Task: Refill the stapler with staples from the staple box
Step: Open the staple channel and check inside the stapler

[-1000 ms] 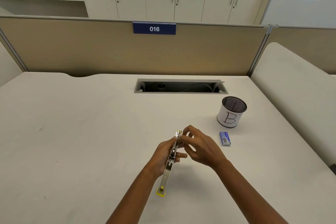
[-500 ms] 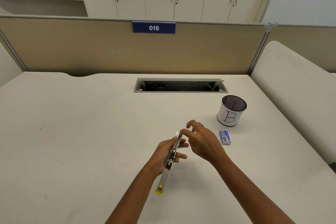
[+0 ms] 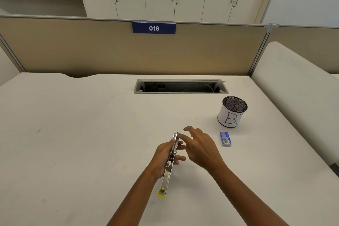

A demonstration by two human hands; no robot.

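Note:
The stapler [image 3: 168,169] is a long metal one, swung fully open, with a yellow tip at its near end. My left hand [image 3: 162,158] is wrapped around its middle and holds it above the table. My right hand [image 3: 199,146] hovers just right of the stapler's far end, fingers spread, index fingertip at the metal top; nothing shows in it. The small blue staple box [image 3: 225,139] lies flat on the table, to the right of my right hand, untouched.
A black mesh pen cup [image 3: 232,112] with a white label marked "B" stands behind the staple box. A cable slot [image 3: 180,86] is cut into the table further back. A tan partition [image 3: 91,47] closes off the far edge.
My right hand has come off the stapler's far end, its fingers opening and drawing slightly to the right. My left hand keeps the stapler almost still.

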